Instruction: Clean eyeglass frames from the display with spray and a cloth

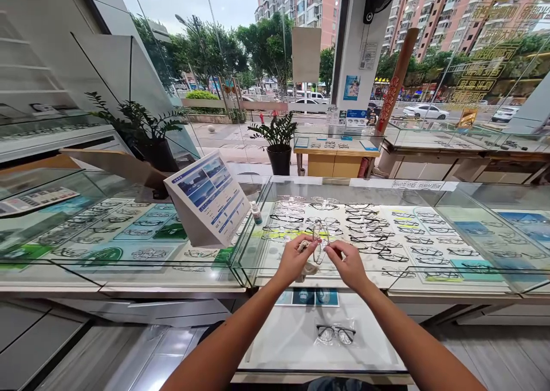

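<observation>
Between my two hands, above the glass display case, is a pair of thin-framed eyeglasses (318, 234), turned so the lenses stand one over the other. My left hand (295, 257) pinches the frame from the left, with a crumpled pale cloth (307, 269) at its fingers. From the other side my right hand (349, 263) grips the frame between thumb and fingers. Nearer my body, black-rimmed glasses (336, 334) in a clear plastic bag lie on a white pull-out tray (283, 345).
Rows of spectacles (369, 230) fill the glass case (263, 219) below my hands. To the left a desk calendar (210, 199) stands on the glass beside a small spray bottle (256, 213). Potted plants (279, 157) stand by the window.
</observation>
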Motion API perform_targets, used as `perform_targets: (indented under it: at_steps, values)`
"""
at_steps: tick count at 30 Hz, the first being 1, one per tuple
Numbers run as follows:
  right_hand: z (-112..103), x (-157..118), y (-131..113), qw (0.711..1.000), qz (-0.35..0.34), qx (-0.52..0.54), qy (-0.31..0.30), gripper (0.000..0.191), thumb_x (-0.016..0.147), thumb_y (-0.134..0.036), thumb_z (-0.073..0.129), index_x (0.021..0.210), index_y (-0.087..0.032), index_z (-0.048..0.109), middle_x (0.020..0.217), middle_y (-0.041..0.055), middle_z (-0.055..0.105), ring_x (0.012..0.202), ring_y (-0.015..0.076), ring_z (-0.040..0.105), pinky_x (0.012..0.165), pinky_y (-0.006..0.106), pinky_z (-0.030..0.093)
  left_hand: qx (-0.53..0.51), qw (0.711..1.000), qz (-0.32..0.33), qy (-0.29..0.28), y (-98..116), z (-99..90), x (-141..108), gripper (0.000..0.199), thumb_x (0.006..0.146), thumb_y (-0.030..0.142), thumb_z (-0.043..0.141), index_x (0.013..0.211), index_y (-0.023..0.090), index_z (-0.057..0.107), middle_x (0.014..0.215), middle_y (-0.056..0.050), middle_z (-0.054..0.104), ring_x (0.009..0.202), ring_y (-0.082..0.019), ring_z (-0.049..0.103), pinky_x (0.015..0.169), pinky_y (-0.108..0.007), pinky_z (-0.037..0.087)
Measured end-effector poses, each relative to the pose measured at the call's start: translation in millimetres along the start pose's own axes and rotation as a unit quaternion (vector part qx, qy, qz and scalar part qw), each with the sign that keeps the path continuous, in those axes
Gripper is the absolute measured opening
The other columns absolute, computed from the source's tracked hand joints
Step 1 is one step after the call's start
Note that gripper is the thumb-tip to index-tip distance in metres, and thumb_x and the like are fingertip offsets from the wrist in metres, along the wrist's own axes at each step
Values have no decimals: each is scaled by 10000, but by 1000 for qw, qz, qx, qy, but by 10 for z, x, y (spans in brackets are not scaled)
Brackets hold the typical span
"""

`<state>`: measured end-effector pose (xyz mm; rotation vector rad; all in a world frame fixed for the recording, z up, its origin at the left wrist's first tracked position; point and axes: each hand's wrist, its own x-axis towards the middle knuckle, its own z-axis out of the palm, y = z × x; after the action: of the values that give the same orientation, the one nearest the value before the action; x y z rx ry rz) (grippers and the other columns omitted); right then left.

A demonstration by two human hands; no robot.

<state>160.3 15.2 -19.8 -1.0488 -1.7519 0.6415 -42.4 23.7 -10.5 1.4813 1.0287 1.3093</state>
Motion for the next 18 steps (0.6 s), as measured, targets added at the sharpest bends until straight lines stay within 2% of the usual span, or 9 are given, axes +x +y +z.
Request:
perform_targets:
  at_steps: [4, 8, 10, 12, 14, 16, 18]
  values:
    - [-64, 16, 30, 999, 6, -40, 30, 410, 1063, -555, 590, 882, -240, 779, 774, 29, 739, 693, 209, 598, 744, 373, 438, 50, 998, 20, 34, -59, 13, -7, 363, 961, 575, 728, 970, 215, 777, 1056, -74, 846, 1030, -258, 783, 924, -354, 577]
    - [-143, 13, 80, 983, 28, -119, 134, 409, 1055, -573, 602, 962, -240, 820, 615, -4, 654, 585, 201, 544, 777, 403, 440, 78, 995, 23, 50, -149, -13, 4, 350, 978, 561, 697, 964, 220, 776, 1044, -57, 843, 971, -240, 762, 861, -333, 556]
    - [-177, 10, 102, 973, 23, -143, 181, 392, 1068, -552, 581, 1063, -233, 809, 655, 3, 680, 595, 209, 573, 806, 421, 473, 85, 995, 22, 48, -184, -11, 4, 348, 979, 561, 693, 964, 223, 773, 1046, -59, 845, 944, -239, 756, 848, -335, 547]
    - [-193, 6, 120, 965, -1, -151, 215, 367, 1075, -516, 581, 1231, -229, 748, 862, 52, 784, 711, 238, 669, 872, 454, 515, 91, 995, 17, 48, -203, 8, -5, 358, 971, 575, 698, 947, 225, 771, 1030, -62, 843, 950, -248, 757, 844, -338, 544]
    - [-180, 0, 138, 961, -37, -152, 227, 418, 1058, -490, 629, 1388, -233, 630, 1155, 119, 806, 924, 284, 742, 947, 495, 547, 93, 994, 16, 48, -203, 42, -26, 367, 962, 590, 706, 932, 229, 772, 1005, -63, 836, 974, -259, 760, 861, -343, 548]
    - [-141, -11, 157, 959, -85, -159, 220, 529, 1018, -478, 708, 1455, -243, 524, 1397, 181, 722, 1199, 340, 724, 1028, 543, 555, 89, 995, 15, 44, -188, 83, -57, 364, 960, 593, 713, 930, 235, 776, 994, -59, 830, 984, -261, 762, 885, -348, 552]
    - [-93, -23, 172, 953, -127, -176, 209, 581, 991, -458, 759, 1455, -256, 474, 1523, 214, 630, 1402, 378, 633, 1108, 594, 531, 79, 996, 17, 41, -165, 120, -92, 354, 965, 585, 716, 935, 238, 777, 991, -55, 826, 982, -259, 766, 896, -350, 555]
